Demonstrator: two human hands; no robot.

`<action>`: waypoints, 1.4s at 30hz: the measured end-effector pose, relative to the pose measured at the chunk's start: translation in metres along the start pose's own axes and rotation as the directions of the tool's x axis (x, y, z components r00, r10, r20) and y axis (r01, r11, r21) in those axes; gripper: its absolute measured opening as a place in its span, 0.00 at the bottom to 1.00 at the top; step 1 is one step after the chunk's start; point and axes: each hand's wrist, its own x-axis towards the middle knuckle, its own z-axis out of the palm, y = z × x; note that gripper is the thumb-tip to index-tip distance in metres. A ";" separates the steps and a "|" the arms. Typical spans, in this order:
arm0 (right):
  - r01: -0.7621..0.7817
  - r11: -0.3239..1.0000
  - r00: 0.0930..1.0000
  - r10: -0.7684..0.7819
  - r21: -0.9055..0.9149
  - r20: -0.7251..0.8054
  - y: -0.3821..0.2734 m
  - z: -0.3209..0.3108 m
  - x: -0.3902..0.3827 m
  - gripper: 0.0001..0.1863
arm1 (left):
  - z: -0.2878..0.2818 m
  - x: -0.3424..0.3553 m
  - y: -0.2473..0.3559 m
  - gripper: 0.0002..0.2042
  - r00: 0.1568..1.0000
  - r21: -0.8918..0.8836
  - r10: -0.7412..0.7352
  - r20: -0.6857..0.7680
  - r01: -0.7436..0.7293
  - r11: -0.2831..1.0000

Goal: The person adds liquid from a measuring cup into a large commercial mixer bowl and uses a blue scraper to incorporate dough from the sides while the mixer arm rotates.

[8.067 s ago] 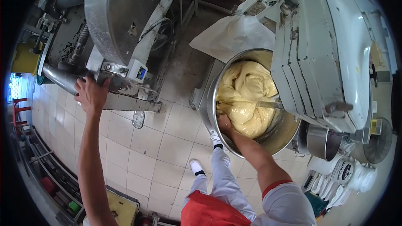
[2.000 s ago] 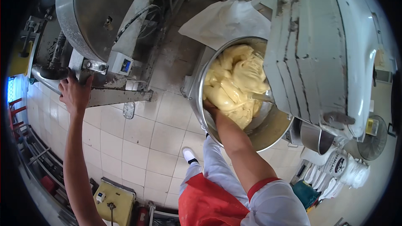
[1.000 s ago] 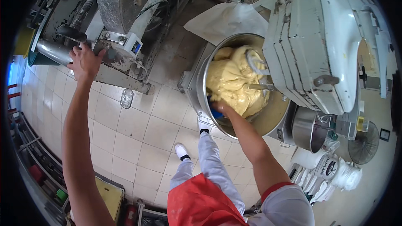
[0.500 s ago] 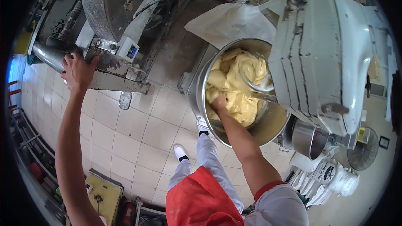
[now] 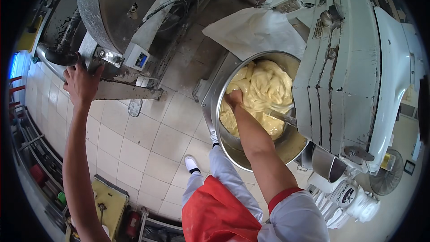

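Observation:
A steel mixer bowl holds glossy pale-yellow dough, with a metal mixing tool in it beneath the off-white mixer head. My right hand is sunk in the dough at the bowl's left side; its fingers are hidden, so I cannot tell what, if anything, they hold. Over at the left, my left hand grips the edge of a worn steel machine, thumb on the near side, just below a dark pipe fitting. A small control box sits beside it.
A white sheet lies behind the bowl. Tiled floor surrounds my feet. A second steel bowl, white sacks and a fan are at lower right, a yellow machine at lower left, dark racks along the left.
My right hand has moved up through the dough toward the bowl's back-left; a blue object beside it a second ago is out of sight. My left hand has stayed on the machine.

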 end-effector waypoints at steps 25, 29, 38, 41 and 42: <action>0.065 0.984 0.976 -0.097 0.167 0.193 0.040 -0.042 -0.077 0.23 | -0.004 -0.005 0.009 0.34 0.996 -0.050 0.049 -0.068 -0.053 0.997; 0.369 0.850 0.892 -0.437 0.375 0.114 0.021 -0.100 -0.148 0.14 | -0.012 -0.010 0.005 0.32 1.000 -0.034 0.016 0.019 -0.016 0.999; 0.039 0.935 0.999 -0.037 -0.352 0.014 0.033 -0.226 -0.189 0.10 | -0.008 -0.009 -0.003 0.32 0.999 -0.005 0.017 0.031 -0.016 1.000; 0.028 0.981 0.986 -0.059 -0.191 -0.155 0.085 -0.124 -0.159 0.12 | -0.003 -0.003 0.002 0.32 0.996 0.025 0.043 -0.082 -0.041 0.999; -0.013 0.968 0.995 -0.012 -0.250 -0.097 0.085 -0.101 -0.143 0.12 | -0.007 0.000 0.006 0.32 0.995 0.035 0.044 -0.091 -0.041 0.999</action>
